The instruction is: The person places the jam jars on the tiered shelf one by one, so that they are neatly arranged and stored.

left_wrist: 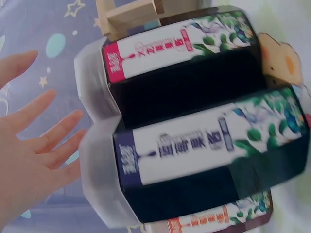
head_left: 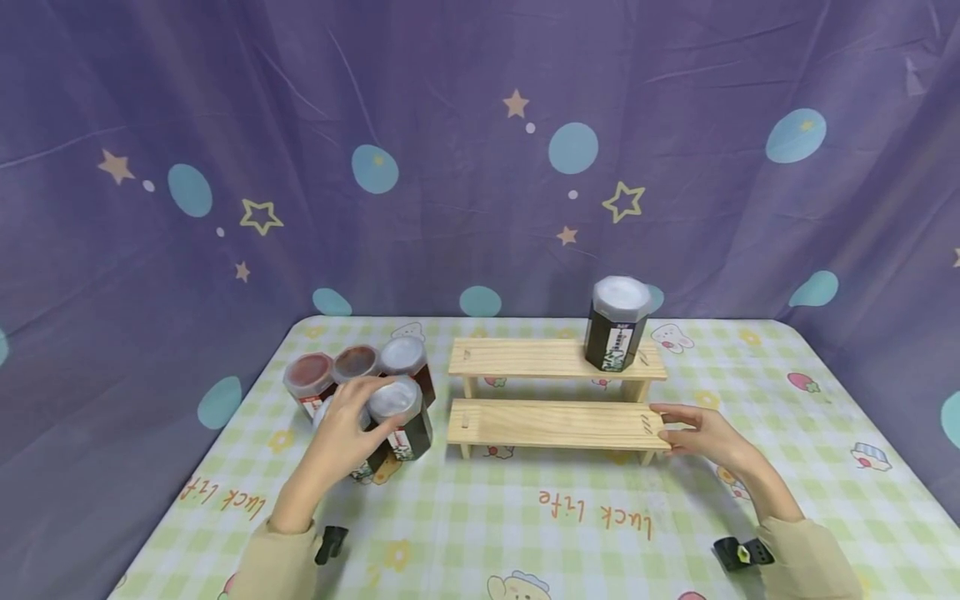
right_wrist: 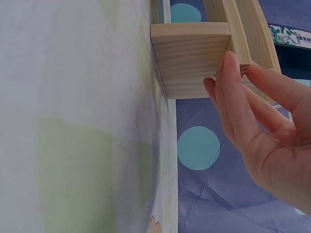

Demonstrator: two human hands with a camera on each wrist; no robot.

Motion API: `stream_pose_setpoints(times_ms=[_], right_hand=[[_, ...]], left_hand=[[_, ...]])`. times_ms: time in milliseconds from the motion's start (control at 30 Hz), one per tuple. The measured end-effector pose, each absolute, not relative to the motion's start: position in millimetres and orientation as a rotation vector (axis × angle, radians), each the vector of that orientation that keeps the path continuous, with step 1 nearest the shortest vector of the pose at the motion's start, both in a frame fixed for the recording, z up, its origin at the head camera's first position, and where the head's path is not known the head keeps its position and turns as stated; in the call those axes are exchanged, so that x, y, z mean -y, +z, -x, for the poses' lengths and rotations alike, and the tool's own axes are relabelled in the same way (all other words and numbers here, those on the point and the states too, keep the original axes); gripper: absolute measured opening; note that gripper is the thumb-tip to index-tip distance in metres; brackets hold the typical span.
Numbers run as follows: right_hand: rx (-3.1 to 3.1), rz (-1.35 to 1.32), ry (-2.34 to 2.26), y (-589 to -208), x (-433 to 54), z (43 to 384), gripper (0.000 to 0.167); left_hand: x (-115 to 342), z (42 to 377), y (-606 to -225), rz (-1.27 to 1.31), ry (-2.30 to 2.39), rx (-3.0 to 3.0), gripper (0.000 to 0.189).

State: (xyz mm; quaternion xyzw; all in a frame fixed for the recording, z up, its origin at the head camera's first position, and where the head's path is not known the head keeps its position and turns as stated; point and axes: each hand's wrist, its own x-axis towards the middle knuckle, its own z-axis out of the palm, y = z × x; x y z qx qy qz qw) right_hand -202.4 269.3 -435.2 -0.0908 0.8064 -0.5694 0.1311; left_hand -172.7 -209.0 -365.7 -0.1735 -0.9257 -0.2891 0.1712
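Near the desk's (head_left: 465,533) left edge, the left hand (head_left: 347,423) has a wide, empty grip around a dark octagonal jar (head_left: 417,433) with frosted lid (head_left: 395,397), perhaps spread to span it; the right hand (head_left: 705,437) pinches the two-step pale wooden shelf's (head_left: 555,423) right end, presumably for steadiness.

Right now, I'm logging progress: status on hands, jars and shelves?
Left hand open at clustered jars. Right hand pinching right end of lower shelf. One jar on upper shelf, right side. Clustered jars may obstruct each other.
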Motion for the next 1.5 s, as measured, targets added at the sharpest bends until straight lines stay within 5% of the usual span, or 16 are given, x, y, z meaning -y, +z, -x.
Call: stream_pose_setpoints(times_ms=[1500], right_hand=[[-2.348, 0.248, -1.645, -439, -270, 205, 0.054]], left_hand=[[252, 158, -400, 0.222, -0.819, 2.638, 0.053]])
